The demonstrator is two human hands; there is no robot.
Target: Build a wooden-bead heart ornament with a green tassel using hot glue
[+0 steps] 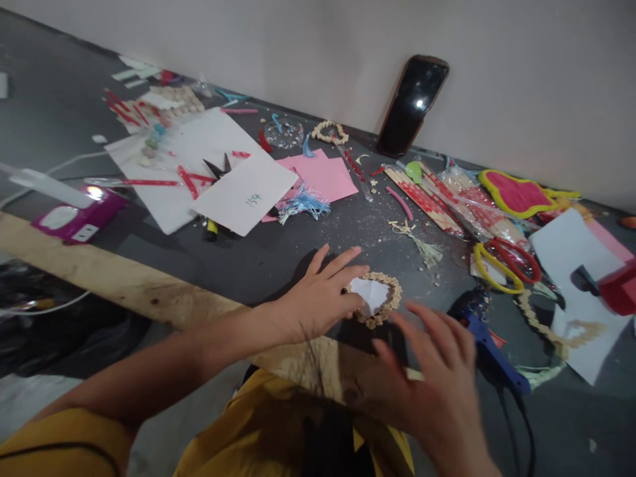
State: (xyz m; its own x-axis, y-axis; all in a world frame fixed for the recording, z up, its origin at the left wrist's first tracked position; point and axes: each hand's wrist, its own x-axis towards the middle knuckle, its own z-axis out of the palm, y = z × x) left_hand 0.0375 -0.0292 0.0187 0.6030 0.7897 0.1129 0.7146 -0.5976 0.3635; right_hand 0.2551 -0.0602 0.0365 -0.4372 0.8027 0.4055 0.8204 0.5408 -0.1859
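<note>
Head view: tassel [429, 253], blue tool [497, 361] near beaded ring [395, 298]

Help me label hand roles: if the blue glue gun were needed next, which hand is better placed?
Probably the right hand: it is nearer the blue glue gun and appears to hold nothing, while the left hand is farther away, at the beaded frame.
</note>
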